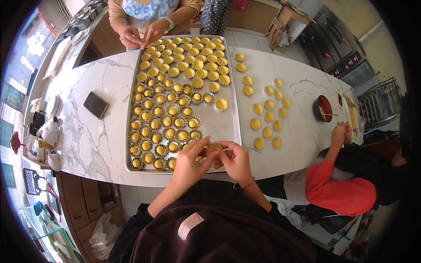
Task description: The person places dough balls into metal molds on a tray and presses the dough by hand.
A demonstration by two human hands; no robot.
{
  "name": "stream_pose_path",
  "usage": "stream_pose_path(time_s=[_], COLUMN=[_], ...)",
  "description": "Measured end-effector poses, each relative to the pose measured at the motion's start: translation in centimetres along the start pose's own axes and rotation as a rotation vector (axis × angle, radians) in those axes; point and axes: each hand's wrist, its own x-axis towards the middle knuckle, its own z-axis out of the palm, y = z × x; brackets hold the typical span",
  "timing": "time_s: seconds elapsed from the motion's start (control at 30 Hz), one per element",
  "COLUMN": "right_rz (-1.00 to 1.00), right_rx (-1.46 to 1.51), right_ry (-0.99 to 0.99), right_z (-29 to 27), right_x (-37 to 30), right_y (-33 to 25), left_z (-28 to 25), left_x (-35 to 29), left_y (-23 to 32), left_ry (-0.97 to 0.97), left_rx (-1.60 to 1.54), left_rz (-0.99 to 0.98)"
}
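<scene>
Between the fingertips of both hands, above the near edge of a large metal baking tray (221, 127), is a small tart mould (213, 149) with dough in it. My left hand (193, 156) grips its left side, and my right hand (236, 163) presses from the right with the thumb. Fingers partly cover it. Left of my hands, rows of fluted moulds (167, 121) each hold a yellow dough ball. Farther back on the tray are many dough-lined tart moulds (198, 64). One lined mould (220, 104) sits apart near the tray's right side.
Several dough-lined moulds (269, 116) are on the marble table (298, 94) right of the tray. A phone (95, 105) lies to the left. Across the table, a co-worker's hands (142, 37) work at the tray's far corner. Another person in red (340, 188) sits at right by a dark bowl (322, 108).
</scene>
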Motion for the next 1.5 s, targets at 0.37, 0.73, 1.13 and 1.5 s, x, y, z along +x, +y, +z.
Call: stream_pose_path(time_s=[0.37, 0.73, 1.13, 1.5], right_rz=[-0.112, -0.166, -0.227, -0.266], right_rx=[-0.167, -0.237, -0.276, -0.288], right_ry=[0.006, 0.037, 0.105, 0.110], right_z=[0.0, -0.1, 0.3, 0.3], right_x=[0.1, 0.2, 0.3, 0.3], right_y=[-0.1, 0.1, -0.3, -0.2], left_z=[0.2, -0.4, -0.5, -0.5], left_x=[0.1, 0.2, 0.2, 0.1], left_y=[-1.2, -0.1, -0.3, -0.3], left_ry=[0.025, -0.018, -0.024, -0.041], left_rx=[0.055, 0.025, 0.048, 0.079], left_rz=[0.082, -0.006, 0.026, 0.000])
